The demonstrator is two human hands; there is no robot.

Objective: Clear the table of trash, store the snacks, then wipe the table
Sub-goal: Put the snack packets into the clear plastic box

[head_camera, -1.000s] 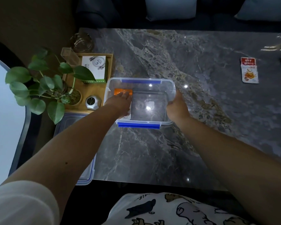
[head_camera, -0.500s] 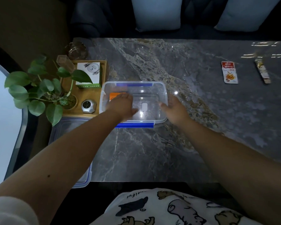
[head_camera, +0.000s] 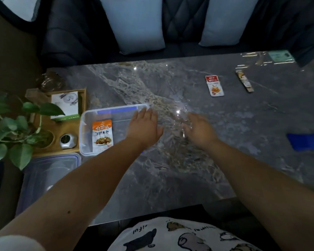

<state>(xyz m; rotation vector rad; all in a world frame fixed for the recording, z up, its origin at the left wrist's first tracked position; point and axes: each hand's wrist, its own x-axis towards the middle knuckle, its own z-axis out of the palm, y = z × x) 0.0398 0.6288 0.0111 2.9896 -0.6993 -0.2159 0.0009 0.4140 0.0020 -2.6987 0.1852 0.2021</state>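
Observation:
A clear plastic storage box (head_camera: 85, 124) with blue clips stands on the dark marble table (head_camera: 170, 169) at the left. An orange snack packet (head_camera: 102, 135) lies inside it. My left hand (head_camera: 143, 126) hovers over the box's right end, fingers spread, holding nothing. My right hand (head_camera: 198, 128) is open above the bare table, just right of the box. A red-and-white snack packet (head_camera: 214, 86) and a thin striped snack stick (head_camera: 244, 80) lie far right on the table. A blue cloth (head_camera: 306, 141) rests at the right edge.
A wooden tray (head_camera: 43, 144) with a white box, a silver gadget and a leafy plant (head_camera: 13, 131) stands left of the storage box. The box's clear lid (head_camera: 47, 178) lies at the near left corner. A dark sofa with pale cushions (head_camera: 134, 22) runs behind the table.
Both hands have let go of the storage box and shifted right; the left hand left the orange packet lying inside. The view swung right, showing the snack stick and blue cloth.

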